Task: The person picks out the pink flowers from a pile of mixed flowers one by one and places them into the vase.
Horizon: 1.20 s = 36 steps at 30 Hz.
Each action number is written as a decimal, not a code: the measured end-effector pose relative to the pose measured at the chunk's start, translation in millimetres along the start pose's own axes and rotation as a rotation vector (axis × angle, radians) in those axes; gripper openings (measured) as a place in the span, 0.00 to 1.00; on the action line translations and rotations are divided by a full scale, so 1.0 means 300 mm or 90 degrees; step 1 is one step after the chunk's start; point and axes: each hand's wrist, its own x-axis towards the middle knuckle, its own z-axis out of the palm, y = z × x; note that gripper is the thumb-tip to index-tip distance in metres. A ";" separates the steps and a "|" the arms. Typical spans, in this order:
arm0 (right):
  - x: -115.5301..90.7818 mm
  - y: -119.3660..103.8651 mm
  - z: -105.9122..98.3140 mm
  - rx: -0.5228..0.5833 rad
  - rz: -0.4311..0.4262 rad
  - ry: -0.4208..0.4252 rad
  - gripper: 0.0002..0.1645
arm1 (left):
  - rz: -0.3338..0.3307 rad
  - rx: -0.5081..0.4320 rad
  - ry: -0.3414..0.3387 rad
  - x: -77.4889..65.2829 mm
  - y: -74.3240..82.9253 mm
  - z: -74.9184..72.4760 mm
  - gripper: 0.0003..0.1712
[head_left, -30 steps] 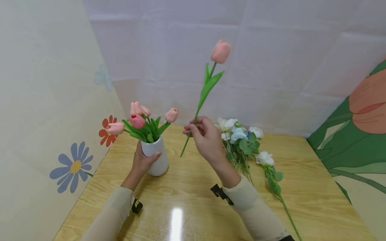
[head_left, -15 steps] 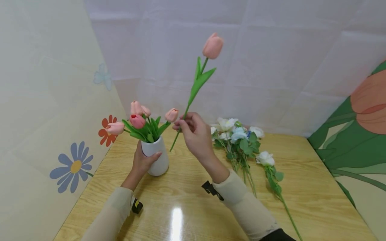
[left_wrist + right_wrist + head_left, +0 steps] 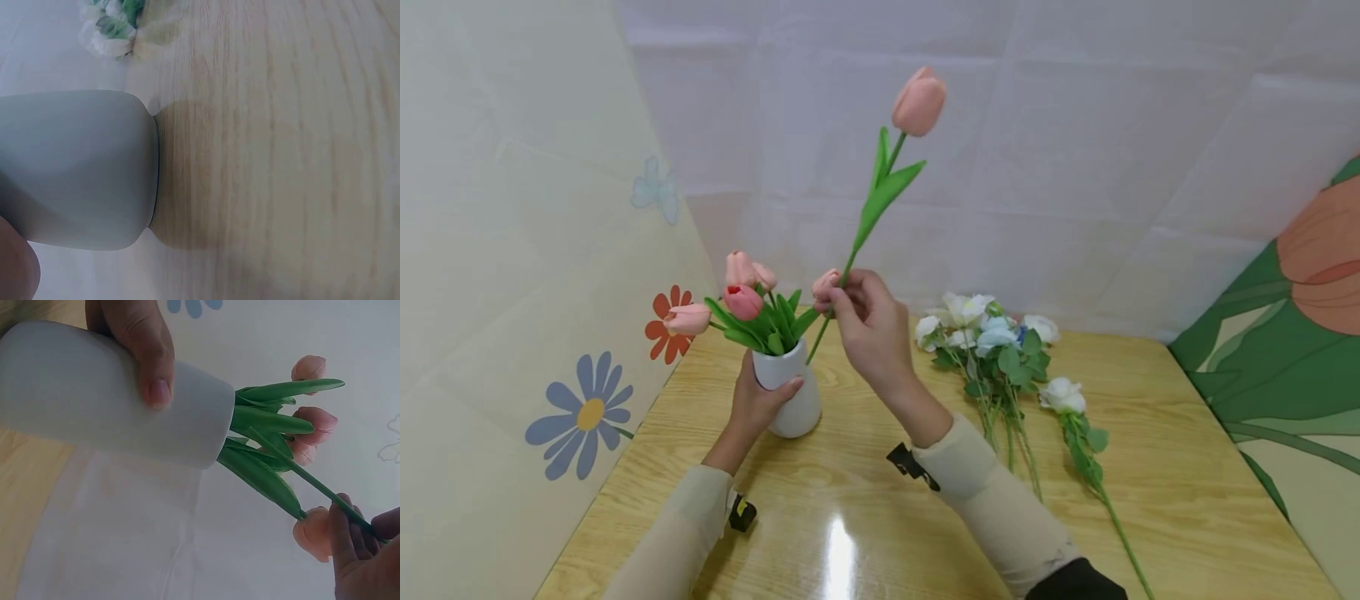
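Observation:
My left hand [image 3: 762, 402] grips a white vase [image 3: 794, 410] round its side, with the thumb across the front. Several pink tulips [image 3: 742, 302] with green leaves stand in the vase, leaning outward. Between thumb and fingers my right hand [image 3: 876, 329] pinches the stem of a single pink tulip [image 3: 919, 104], held upright with its bloom tilted right. That stem's lower end [image 3: 275, 450] is near the vase mouth in the right wrist view, in front of the leaves. The fingers are beside the rightmost tulip in the vase; whether they touch it I cannot tell.
A bunch of white and blue flowers [image 3: 996, 337] lies on the wooden table [image 3: 865, 508] at the back right. One white rose [image 3: 1062, 395] lies apart, its long stem reaching the front edge. Printed cloths hang behind and at both sides.
My right hand has moved left and slightly up, bringing the single tulip from open space to the vase's right side. The left hand and vase have stayed put.

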 end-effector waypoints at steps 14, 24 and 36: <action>0.024 0.024 0.047 0.038 -0.027 0.018 0.07 | -0.014 0.018 0.009 -0.001 0.006 0.000 0.52; 0.020 0.054 0.072 -0.012 -0.070 0.027 0.08 | 0.000 0.010 0.010 -0.001 -0.007 0.000 0.51; 0.005 0.109 0.097 -0.076 -0.128 -0.040 0.05 | -0.018 -0.003 0.008 0.007 -0.007 0.004 0.53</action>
